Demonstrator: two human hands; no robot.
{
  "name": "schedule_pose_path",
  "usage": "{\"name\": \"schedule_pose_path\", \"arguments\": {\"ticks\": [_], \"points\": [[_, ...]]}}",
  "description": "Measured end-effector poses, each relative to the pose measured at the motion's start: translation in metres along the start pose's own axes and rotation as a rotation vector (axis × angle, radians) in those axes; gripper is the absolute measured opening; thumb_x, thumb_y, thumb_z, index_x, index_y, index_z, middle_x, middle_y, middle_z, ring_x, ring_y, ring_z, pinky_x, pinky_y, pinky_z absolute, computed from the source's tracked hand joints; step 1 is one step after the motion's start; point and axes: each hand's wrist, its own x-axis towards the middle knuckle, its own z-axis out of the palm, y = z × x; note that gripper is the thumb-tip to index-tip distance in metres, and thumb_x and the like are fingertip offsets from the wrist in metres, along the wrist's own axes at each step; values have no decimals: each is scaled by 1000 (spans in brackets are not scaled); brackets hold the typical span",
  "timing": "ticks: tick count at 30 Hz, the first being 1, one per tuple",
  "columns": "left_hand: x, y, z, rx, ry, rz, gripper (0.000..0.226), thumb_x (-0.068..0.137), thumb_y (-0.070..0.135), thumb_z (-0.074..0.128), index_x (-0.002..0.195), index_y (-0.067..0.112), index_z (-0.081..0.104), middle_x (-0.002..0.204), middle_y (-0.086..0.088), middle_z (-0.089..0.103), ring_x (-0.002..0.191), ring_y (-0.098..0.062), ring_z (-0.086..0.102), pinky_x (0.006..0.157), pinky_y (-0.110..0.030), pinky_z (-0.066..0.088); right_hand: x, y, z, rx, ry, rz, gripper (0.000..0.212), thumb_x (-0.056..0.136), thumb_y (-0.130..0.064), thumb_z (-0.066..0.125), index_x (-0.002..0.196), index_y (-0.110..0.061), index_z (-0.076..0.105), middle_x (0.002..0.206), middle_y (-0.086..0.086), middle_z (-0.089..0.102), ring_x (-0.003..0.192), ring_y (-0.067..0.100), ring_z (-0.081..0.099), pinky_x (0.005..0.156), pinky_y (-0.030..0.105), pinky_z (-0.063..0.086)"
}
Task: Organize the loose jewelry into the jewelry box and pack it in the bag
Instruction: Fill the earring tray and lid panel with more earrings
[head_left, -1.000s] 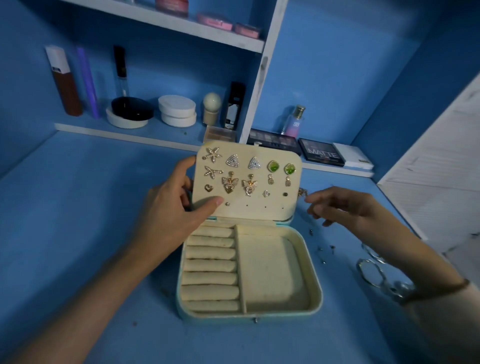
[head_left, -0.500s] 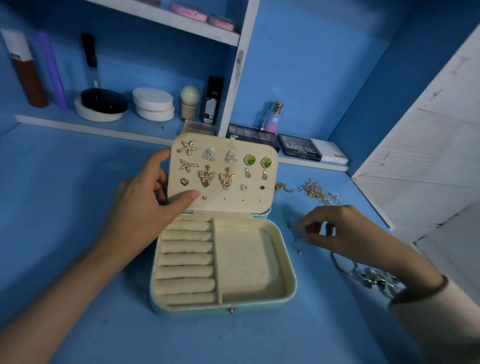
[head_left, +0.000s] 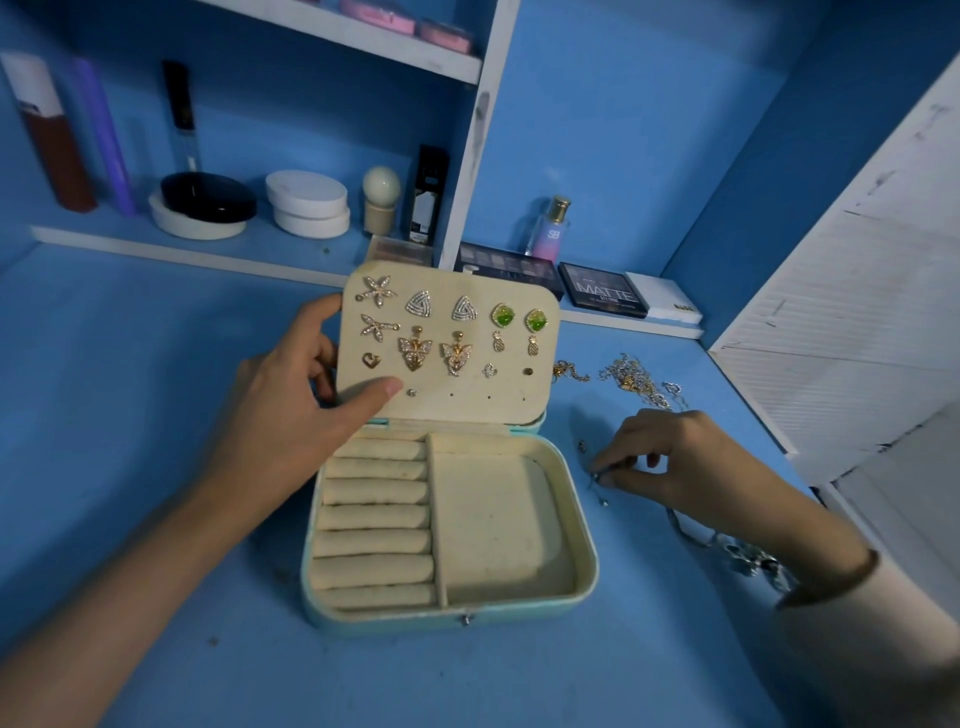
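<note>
An open pale-blue jewelry box with cream lining sits mid-table. My left hand holds its upright lid panel, thumb on the front, fingers behind the left edge. Several earrings are pinned on the panel. The ring rolls and the square tray compartment hold nothing. My right hand is right of the box, fingertips pinching a small loose earring on the table. Tangled gold and silver chains lie further back, and silver pieces sit by my right wrist.
Shelves behind hold cosmetics: round compacts, a perfume bottle, eyeshadow palettes, tubes at left. A white slatted panel borders the table on the right. Tiny bits dot the blue table near the box.
My right hand dropped from beside the lid to the table right of the box and closed its fingertips on a small piece. My left hand kept holding the lid.
</note>
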Motion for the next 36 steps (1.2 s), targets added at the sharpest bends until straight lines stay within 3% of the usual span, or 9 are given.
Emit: {"name": "schedule_pose_path", "arguments": {"ticks": [4,10,15,20,29,36], "points": [[0,0,0,-9,-7,-1,64,73,29,77,130,27,47,75,7,59,62,-1,54,55,-16,42,0,-1,0,2,27,-13,13,76,-13,77,84,-24,75,74,-16,65,72,0,54,62,14,43],[0,0,0,-13,-18,-5,65,74,29,77,131,25,46,75,11,59,62,1,53,55,-9,42,15,-13,-12,125,208,34,13,77,-12,75,78,-24,72,73,-7,68,66,11,59,62,19,46],[0,1,0,0,-18,-5,66,74,30,77,132,25,46,75,11,58,62,-1,54,55,-19,41,36,-36,-12,160,272,-15,7,78,-15,75,79,-21,72,76,-1,70,68,12,57,63,22,47],[-1,1,0,-33,-14,-7,66,72,33,78,131,27,47,74,12,59,62,-3,55,53,-18,43,57,-60,2,169,289,-125,3,77,-21,68,79,-20,71,73,-3,67,69,4,53,63,12,43],[1,1,0,-16,-19,-8,64,73,30,77,129,28,47,74,13,60,64,-4,57,54,-18,44,74,-76,26,86,299,-198,4,77,-19,66,78,-15,68,69,-8,59,66,-5,45,64,8,36],[0,2,0,-25,-28,-14,64,74,31,76,131,28,46,75,12,61,64,-3,56,55,-19,45,73,-76,27,46,290,-225,4,77,-15,66,74,-12,66,66,-3,58,65,5,45,62,13,38]]}}
